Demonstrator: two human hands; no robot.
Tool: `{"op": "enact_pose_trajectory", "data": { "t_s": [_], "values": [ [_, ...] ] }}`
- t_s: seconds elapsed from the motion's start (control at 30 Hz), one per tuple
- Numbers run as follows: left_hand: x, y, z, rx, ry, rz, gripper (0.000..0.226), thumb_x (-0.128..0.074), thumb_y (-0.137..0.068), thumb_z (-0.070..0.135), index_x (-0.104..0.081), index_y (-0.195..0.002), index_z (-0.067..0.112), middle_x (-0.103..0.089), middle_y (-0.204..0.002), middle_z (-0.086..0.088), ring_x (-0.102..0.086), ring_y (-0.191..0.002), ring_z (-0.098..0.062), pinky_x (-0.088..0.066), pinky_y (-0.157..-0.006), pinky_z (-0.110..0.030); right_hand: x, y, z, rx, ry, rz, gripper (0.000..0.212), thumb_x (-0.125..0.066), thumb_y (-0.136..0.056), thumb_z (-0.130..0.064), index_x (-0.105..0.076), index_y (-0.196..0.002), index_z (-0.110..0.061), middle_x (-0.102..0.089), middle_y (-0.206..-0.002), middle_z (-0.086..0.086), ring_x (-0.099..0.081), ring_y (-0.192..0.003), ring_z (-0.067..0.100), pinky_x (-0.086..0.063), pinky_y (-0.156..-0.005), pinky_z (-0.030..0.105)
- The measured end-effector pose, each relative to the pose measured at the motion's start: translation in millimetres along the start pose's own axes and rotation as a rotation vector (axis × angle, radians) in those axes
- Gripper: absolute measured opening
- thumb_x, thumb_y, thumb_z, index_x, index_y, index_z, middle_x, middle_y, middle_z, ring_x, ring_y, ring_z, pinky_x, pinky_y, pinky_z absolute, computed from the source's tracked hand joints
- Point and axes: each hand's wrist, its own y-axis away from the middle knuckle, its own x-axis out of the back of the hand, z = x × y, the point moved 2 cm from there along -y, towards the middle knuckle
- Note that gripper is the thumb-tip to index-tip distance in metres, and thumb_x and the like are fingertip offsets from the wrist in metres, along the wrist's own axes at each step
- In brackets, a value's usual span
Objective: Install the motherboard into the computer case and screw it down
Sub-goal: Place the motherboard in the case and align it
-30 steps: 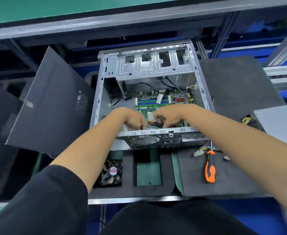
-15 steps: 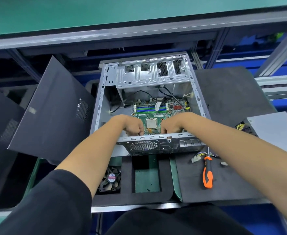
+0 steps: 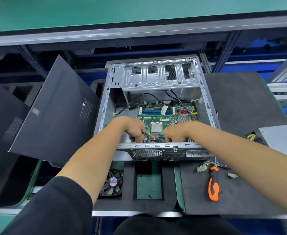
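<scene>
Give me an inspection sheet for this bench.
Surface: dark foam mat over green bench.
Job's things: motherboard lies inside the open case; screwdriver lies unused on the mat.
Clutter: loose fan; side panel leaning left of case.
Hands: left hand and right hand curled at the board's near edge; left grips a black cable.
Cables: white plugs beside screwdriver.
Surroundings: metal frame rails.

An electronics assembly workshop — green-matted surface (image 3: 149, 187), aluminium frame rails (image 3: 283, 68), foam pads (image 3: 241, 102), a screwdriver (image 3: 213, 185).
</scene>
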Motion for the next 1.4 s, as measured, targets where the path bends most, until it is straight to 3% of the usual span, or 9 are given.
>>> {"op": "enact_pose_trajectory", "data": {
  "t_s": [0.43,0.6,0.7,0.87,0.93,1.1,1.2,1.3,1.4],
  "values": [
    [-2,-4,-5,0.074,-0.008,-0.057,0.014,-0.058,-0.079,-0.008,-0.058,-0.075,0.006,-0.059,-0.072,-0.012,-0.053,-0.053,-0.016,-0.045,-0.051,-0.024,2,2,4,-0.028,-0.086,0.052,0.048,-0.053,-0.087,0.002,-0.043,-0.047,-0.024,-0.041,-0.045,-0.016,-0.038,-0.047,0.006,-0.034,-0.049,0.019],
    [-4,-5,-2,0.088,-0.016,-0.063,0.012,-0.059,-0.079,-0.006,-0.060,-0.076,0.006,-0.061,-0.079,-0.014,-0.057,-0.059,-0.018,-0.050,-0.056,-0.026,-1,4,2,-0.074,-0.113,0.025,0.037,-0.049,-0.087,0.004,-0.053,-0.054,-0.014,-0.049,-0.061,-0.010,-0.041,-0.053,0.012,-0.041,-0.056,0.027],
    [-1,2,-8,0.076,0.104,-0.035,0.013,-0.066,-0.083,0.004,-0.060,-0.072,0.009,-0.064,-0.074,-0.007,-0.060,-0.059,-0.016,-0.050,-0.053,-0.024,0,6,2,-0.092,-0.158,0.016,0.017,-0.054,-0.086,-0.004,-0.065,-0.078,0.006,-0.055,-0.069,0.013,-0.038,-0.052,0.011,-0.038,-0.055,0.025],
    [7,7,-6,-0.011,0.339,0.210,0.017,-0.052,-0.095,0.016,-0.062,-0.082,0.011,-0.064,-0.067,0.001,-0.056,-0.060,-0.013,-0.047,-0.052,-0.026,5,8,2,-0.118,-0.174,0.063,0.018,-0.048,-0.084,0.000,-0.060,-0.078,0.012,-0.048,-0.070,0.021,-0.032,-0.053,0.016,-0.030,-0.053,0.024],
    [6,5,0,-0.053,0.263,0.290,0.016,-0.049,-0.094,0.004,-0.063,-0.087,0.008,-0.066,-0.079,-0.005,-0.061,-0.067,-0.016,-0.053,-0.062,-0.036,8,10,1,-0.105,-0.181,0.106,0.022,-0.051,-0.085,0.001,-0.069,-0.095,0.008,-0.067,-0.094,0.019,-0.046,-0.065,0.015,-0.039,-0.058,0.025],
    [5,0,3,-0.130,0.080,0.393,0.015,-0.067,-0.085,0.006,-0.062,-0.077,0.018,-0.060,-0.067,0.014,-0.053,-0.058,0.003,-0.041,-0.052,-0.009,18,21,21,-0.302,-0.064,0.326,0.005,-0.061,-0.078,-0.006,-0.060,-0.077,-0.002,-0.049,-0.065,0.001,-0.047,-0.056,0.015,-0.046,-0.059,0.031],
    [4,-2,13,-0.170,-0.029,0.408,0.017,-0.069,-0.086,0.029,-0.061,-0.081,0.014,-0.061,-0.075,0.007,-0.053,-0.066,-0.005,-0.044,-0.059,-0.018,21,27,20,-0.483,0.144,0.409,0.008,-0.059,-0.081,-0.014,-0.054,-0.087,-0.012,-0.048,-0.073,-0.001,-0.046,-0.057,0.014,-0.041,-0.053,0.031],
    [-1,-5,27,-0.183,-0.121,0.310,0.035,-0.072,-0.079,0.044,-0.059,-0.095,0.015,-0.059,-0.088,0.002,-0.054,-0.078,-0.016,-0.045,-0.069,-0.029,15,15,16,-0.383,0.103,0.309,0.008,-0.062,-0.081,-0.012,-0.056,-0.082,-0.007,-0.058,-0.092,0.007,-0.049,-0.061,0.016,-0.046,-0.055,0.033],
    [-9,-9,37,-0.198,-0.295,0.250,0.031,-0.074,-0.079,0.026,-0.055,-0.101,0.013,-0.052,-0.093,0.001,-0.050,-0.082,-0.019,-0.040,-0.068,-0.027,10,11,8,-0.178,-0.141,0.166,0.019,-0.056,-0.078,-0.005,-0.068,-0.091,0.002,-0.067,-0.098,0.017,-0.048,-0.067,0.018,-0.046,-0.060,0.032]
  ]
}}
